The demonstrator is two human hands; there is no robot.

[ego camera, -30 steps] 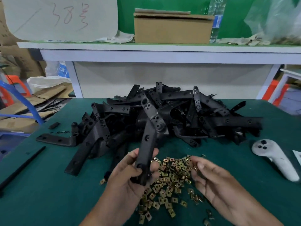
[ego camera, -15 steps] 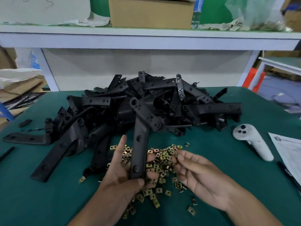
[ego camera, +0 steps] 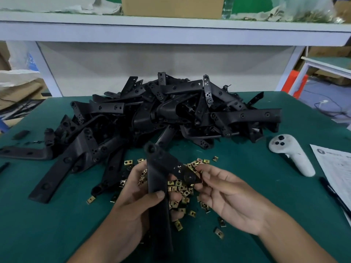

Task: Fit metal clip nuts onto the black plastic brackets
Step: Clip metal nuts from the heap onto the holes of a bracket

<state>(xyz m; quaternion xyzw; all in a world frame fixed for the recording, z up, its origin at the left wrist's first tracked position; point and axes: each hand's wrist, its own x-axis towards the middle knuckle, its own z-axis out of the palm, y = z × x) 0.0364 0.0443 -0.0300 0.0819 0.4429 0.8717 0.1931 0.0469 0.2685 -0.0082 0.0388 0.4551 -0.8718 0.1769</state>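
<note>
My left hand (ego camera: 134,204) grips a long black plastic bracket (ego camera: 157,186) by its straight shaft, above the green table. The bracket's short angled arm points right. My right hand (ego camera: 226,194) pinches the end of that arm, where a brass-coloured clip nut (ego camera: 197,174) shows at my fingertips. Beneath both hands lies a scatter of small brass clip nuts (ego camera: 180,186). A big heap of black brackets (ego camera: 171,114) fills the middle of the table behind them.
A white handheld controller (ego camera: 292,154) lies at the right, with a printed sheet (ego camera: 334,168) and a black pen (ego camera: 334,194) beyond it. A white shelf (ego camera: 171,29) with a cardboard box (ego camera: 171,5) rises at the back. The green table (ego camera: 57,224) shows bare mat at front left.
My left hand has pulled the bracket out of the heap and toward me. My right hand rose from the clip nuts and now pinches the bracket's angled end.
</note>
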